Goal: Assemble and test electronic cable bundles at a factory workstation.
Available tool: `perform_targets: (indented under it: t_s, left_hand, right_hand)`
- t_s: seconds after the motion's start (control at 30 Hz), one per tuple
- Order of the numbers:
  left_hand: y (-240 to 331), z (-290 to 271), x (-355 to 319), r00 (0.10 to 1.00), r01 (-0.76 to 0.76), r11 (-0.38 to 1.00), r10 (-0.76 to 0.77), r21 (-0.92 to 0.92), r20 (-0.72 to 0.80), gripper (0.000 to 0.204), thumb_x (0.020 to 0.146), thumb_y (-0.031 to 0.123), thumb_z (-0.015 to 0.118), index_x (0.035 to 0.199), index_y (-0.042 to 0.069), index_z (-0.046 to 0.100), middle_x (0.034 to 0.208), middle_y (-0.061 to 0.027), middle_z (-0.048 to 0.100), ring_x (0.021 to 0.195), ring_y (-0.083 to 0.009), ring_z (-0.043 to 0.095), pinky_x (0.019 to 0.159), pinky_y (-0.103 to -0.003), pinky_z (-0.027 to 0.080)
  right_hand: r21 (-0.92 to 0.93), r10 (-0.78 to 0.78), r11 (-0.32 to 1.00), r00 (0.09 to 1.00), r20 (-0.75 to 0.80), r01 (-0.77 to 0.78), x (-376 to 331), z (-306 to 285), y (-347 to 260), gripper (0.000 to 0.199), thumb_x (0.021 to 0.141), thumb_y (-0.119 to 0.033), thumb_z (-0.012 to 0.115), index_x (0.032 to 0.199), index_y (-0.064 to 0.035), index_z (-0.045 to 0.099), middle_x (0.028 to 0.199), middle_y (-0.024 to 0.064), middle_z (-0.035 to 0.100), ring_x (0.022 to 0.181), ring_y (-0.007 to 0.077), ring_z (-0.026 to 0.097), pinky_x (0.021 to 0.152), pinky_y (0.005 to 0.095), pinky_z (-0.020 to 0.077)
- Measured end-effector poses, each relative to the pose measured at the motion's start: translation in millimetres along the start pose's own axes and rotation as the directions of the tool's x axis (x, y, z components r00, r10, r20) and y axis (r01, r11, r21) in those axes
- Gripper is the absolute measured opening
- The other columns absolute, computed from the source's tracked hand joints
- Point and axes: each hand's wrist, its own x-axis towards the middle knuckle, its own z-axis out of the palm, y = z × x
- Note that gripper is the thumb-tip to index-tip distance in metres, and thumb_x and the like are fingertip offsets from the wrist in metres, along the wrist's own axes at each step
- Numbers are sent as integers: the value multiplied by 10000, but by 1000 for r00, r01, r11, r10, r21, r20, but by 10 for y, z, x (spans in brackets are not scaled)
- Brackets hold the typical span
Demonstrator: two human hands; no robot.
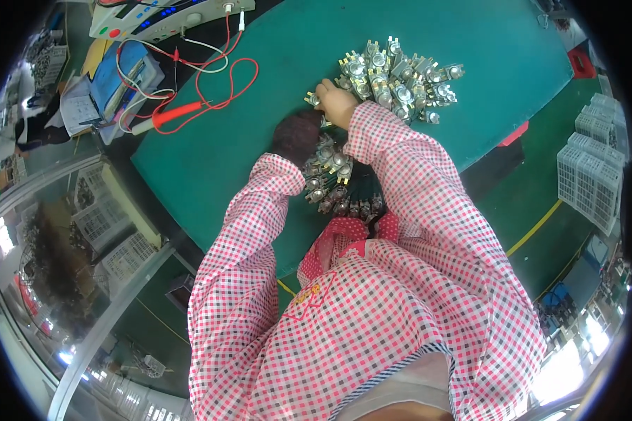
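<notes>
My left hand (296, 137), in a dark glove, is closed at the middle of the table. A small silver metal part (313, 99) with brass-coloured tabs sticks out past its fingertips. Bare and bent at the fingers, my right hand (338, 105) pinches this same part from the right. The fingertips of both hands are partly hidden. Just beyond my right hand lies a cluster of similar metal parts (403, 92) with round caps. A second group of such parts (328, 168) sits between my forearms, close to my body, partly covered by the left glove.
A green mat (498, 49) covers the table. At the far left are a test instrument (168, 21), looping red and white leads, a red probe (179, 114) and a blue folder (119, 81). White plastic crates (588, 179) stand on the floor at right. A metal-framed rack (91, 337) is at left.
</notes>
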Motion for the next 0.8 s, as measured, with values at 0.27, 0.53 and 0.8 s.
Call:
perform_targets:
  t_s: [0.27, 0.53, 0.8]
  left_hand:
    - [-125, -286, 1, 996, -79, 994, 81, -75, 31, 332, 766, 204, 631, 1070, 85, 572, 924, -124, 602, 797, -295, 628, 692, -429, 505]
    - [-268, -910, -277, 976, 46, 404, 175, -914, 127, 428, 776, 303, 665, 1128, 72, 587, 1033, -126, 635, 939, -314, 612, 803, -373, 494]
    - [-23, -193, 733, 941, -289, 942, 245, -172, -235, 459, 800, 335, 607, 1188, 104, 522, 1241, -150, 520, 1026, -331, 569, 873, -435, 455]
  right_hand:
    - [-1, 117, 993, 993, 11, -117, -19, -93, -134, 278, 799, -188, 643, 968, 3, 532, 946, 190, 577, 835, 370, 601, 723, 453, 480]
    - [18, -58, 998, 975, -216, 64, -764, -227, -551, 319, 837, -340, 580, 758, -35, 626, 797, 108, 613, 807, 282, 543, 704, 405, 439]
    - [68, 22, 998, 980, -198, -8, -1048, -233, -862, 271, 828, -284, 595, 852, -16, 631, 856, 119, 615, 872, 280, 533, 736, 404, 411]
